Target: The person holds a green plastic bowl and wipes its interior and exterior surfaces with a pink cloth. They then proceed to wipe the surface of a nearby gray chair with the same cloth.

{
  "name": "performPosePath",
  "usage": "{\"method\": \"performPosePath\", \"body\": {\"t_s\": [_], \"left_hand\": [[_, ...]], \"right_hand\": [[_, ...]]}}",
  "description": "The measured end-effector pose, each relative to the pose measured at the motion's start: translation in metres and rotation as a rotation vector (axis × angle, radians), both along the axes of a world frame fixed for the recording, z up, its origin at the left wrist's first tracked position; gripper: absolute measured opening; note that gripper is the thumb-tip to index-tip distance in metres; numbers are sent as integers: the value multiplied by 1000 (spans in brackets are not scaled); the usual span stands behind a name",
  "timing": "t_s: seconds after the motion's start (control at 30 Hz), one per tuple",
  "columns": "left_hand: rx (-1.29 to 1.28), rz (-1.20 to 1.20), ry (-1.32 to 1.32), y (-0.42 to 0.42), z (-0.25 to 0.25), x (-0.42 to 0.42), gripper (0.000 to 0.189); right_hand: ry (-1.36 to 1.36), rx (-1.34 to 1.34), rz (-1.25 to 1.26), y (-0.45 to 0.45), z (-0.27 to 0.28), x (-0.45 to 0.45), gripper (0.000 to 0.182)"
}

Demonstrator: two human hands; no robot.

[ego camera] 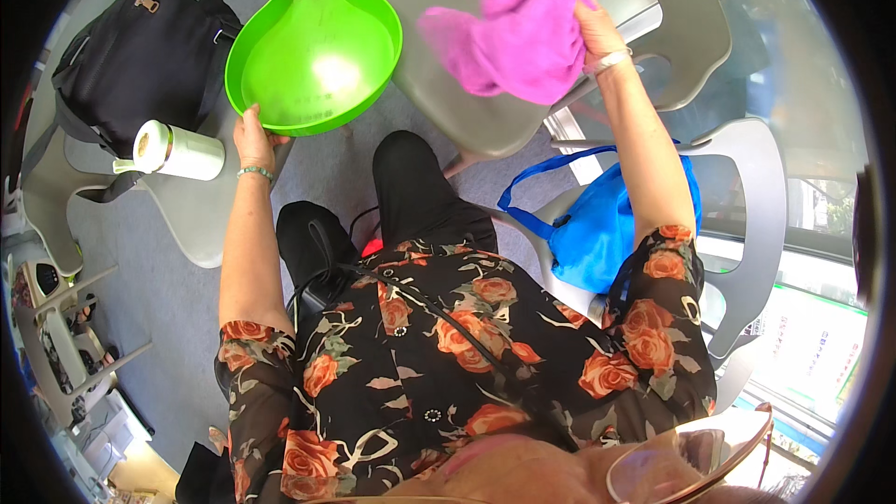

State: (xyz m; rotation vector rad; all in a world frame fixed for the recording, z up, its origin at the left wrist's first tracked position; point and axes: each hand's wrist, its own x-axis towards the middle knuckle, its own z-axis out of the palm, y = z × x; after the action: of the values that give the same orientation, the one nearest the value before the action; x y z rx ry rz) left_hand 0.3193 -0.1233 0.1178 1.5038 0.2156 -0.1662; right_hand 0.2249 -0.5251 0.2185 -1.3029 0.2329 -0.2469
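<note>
My left hand (255, 138) grips the near rim of a bright green shallow plastic basin (308, 70), its thumb over the edge and its fingers underneath. The basin is tilted so that its inside faces me, and its far rim has a wide notch. A bunched magenta cloth (528, 42) hangs from my right hand (598, 28), above a grey plastic chair. The cloth's free end is blurred. Cloth and basin are apart.
Under the cloth stands the grey chair (483, 129). On the chair at left are a black backpack (140, 63) and a white lidded bottle (185, 152). A blue fabric bag (595, 238) rests on another chair at right, by a window.
</note>
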Motion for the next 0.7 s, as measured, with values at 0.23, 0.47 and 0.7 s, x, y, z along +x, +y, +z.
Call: {"method": "performPosePath", "body": {"t_s": [0.23, 0.47, 0.7], "left_hand": [[41, -7, 37, -4, 7, -7, 30], [-50, -16, 3, 3, 15, -19, 31], [-18, 4, 17, 4, 4, -20, 26]], "right_hand": [[637, -1237, 3, 38, -117, -12, 96], [902, -1481, -207, 9, -122, 66, 73], [576, -1492, -154, -9, -142, 150, 39]]}}
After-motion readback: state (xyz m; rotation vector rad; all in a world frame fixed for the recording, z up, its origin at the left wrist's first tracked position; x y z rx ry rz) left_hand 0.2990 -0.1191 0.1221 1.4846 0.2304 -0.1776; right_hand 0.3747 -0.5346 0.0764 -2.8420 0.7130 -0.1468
